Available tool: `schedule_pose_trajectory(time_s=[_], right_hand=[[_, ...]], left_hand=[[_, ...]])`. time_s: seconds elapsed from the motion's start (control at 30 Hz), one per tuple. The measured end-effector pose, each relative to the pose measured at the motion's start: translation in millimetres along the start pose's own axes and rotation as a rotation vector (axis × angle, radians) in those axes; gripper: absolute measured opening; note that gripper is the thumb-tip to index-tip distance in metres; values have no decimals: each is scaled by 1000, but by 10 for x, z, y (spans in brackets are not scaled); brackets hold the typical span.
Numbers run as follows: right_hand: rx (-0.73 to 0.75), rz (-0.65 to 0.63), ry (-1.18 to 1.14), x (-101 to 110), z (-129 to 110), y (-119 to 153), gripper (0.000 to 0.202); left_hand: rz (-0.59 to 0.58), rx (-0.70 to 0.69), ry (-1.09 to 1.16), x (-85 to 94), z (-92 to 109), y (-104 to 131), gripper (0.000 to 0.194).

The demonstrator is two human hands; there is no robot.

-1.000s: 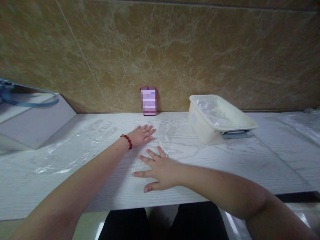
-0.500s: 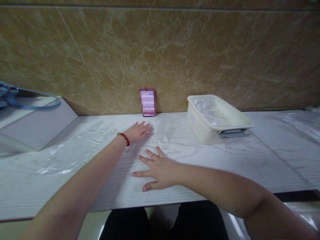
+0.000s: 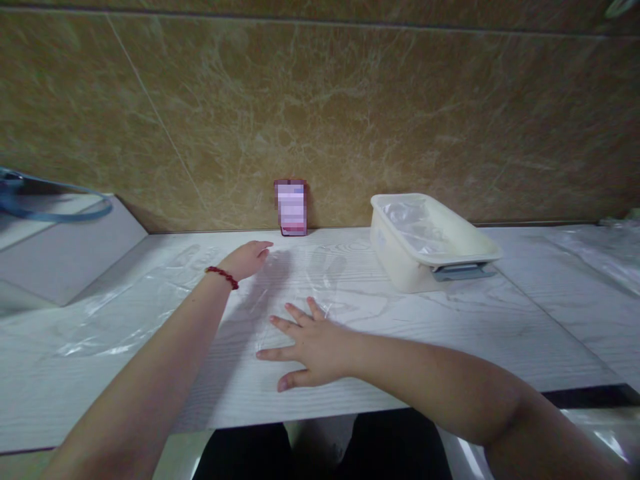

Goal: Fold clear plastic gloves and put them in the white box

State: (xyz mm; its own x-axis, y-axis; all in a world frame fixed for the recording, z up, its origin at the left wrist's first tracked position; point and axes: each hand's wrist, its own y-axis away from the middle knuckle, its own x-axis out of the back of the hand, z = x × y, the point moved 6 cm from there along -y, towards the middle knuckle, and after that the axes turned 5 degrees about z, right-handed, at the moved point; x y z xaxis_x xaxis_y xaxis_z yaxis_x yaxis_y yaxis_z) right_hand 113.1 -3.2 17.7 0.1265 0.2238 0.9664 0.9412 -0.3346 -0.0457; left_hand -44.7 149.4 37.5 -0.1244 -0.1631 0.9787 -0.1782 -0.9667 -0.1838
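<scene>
My right hand (image 3: 313, 347) lies flat with its fingers spread on the white wood-grain table, at the near edge of a clear plastic bag (image 3: 325, 270). My left hand (image 3: 250, 259), with a red bead bracelet (image 3: 223, 275) at the wrist, is beyond it to the left. It hovers over or lightly touches the far left part of this bag; I cannot tell which. Its fingers are stretched out and hold nothing. Left of it, another clear plastic bag (image 3: 135, 310) lies flat, partly behind my left forearm.
A phone (image 3: 293, 208) leans upright against the brown marbled wall. To the right stands a white plastic bin (image 3: 400, 260) with a grey latch and clear plastic inside. A white box (image 3: 75, 267) with a blue strap (image 3: 65, 217) is at left. More clear plastic (image 3: 605, 250) lies far right.
My left hand has moved left from the middle of the bag, and its fingers look lifted and closer together. My right hand stays spread in nearly the same place. The view has shifted slightly.
</scene>
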Motion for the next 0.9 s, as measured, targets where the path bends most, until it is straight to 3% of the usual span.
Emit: schedule_pose_trajectory(time_s=[0.1, 0.2, 0.33, 0.43, 0.7, 0.8, 0.9], right_hand=[[-6, -4, -7, 2, 0, -2, 54], [-18, -31, -2, 13, -10, -6, 54], [-24, -46, 12, 25, -24, -15, 51], [-25, -57, 10, 18, -27, -23, 52], [-40, -103, 1, -6, -22, -34, 53], [-41, -103, -1, -15, -18, -31, 53], [-37, -99, -8, -28, -10, -33, 53]], left_hand=[[-39, 202, -37, 124, -385, 295, 44], [-136, 337, -7, 107, -584, 559, 49], [-301, 321, 58, -13, -500, 720, 64], [-342, 289, 50, -42, -419, 736, 68], [-316, 194, 87, -87, -399, 675, 36], [-285, 235, 130, -44, -393, 666, 33], [-326, 303, 268, -34, -363, 696, 29]])
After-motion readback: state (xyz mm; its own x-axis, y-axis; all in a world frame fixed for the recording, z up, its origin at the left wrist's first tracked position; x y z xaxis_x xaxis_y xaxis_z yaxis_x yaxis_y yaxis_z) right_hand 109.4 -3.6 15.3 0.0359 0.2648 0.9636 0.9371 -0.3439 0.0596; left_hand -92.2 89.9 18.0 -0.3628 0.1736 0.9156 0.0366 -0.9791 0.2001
